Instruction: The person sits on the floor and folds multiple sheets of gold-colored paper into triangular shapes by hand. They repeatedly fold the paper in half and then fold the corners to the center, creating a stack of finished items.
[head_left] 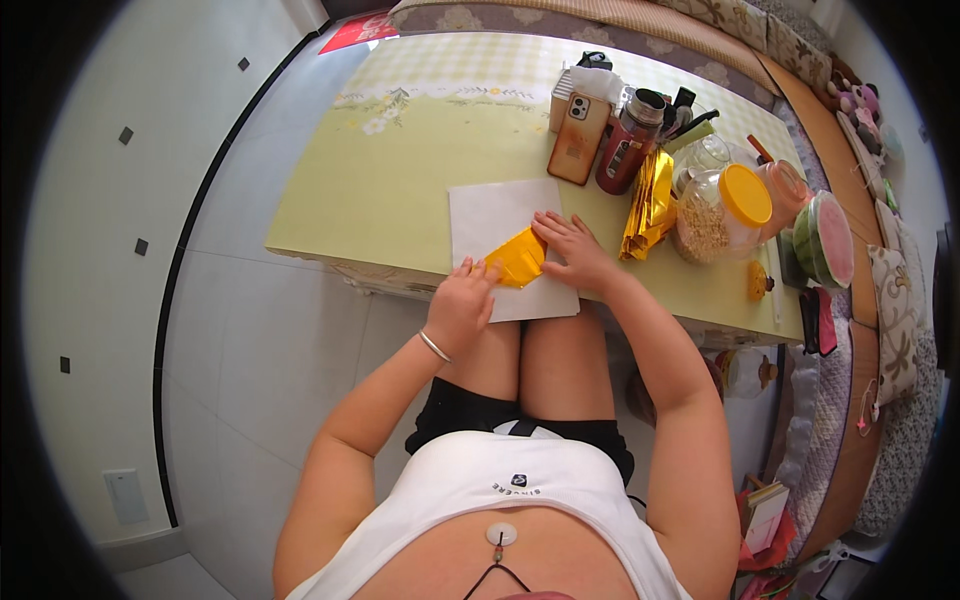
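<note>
If the hands pull unevenly, the thin gold foil sheet [519,258] could skew or crease, and the white paper [490,210] beneath, apparently overhanging the near edge of the table [370,190], might slip. The right hand [578,253] lies flat, fingers extended against the foil's right edge; the left hand [462,308] rests bent fingers on its left tip, whether pinching or only pressing I cannot tell. The foil is glossy, slant-sided and lightly wrinkled, the paper matte and rectangular, the nearby gold foil bundle [650,205] sharply pleated.
</note>
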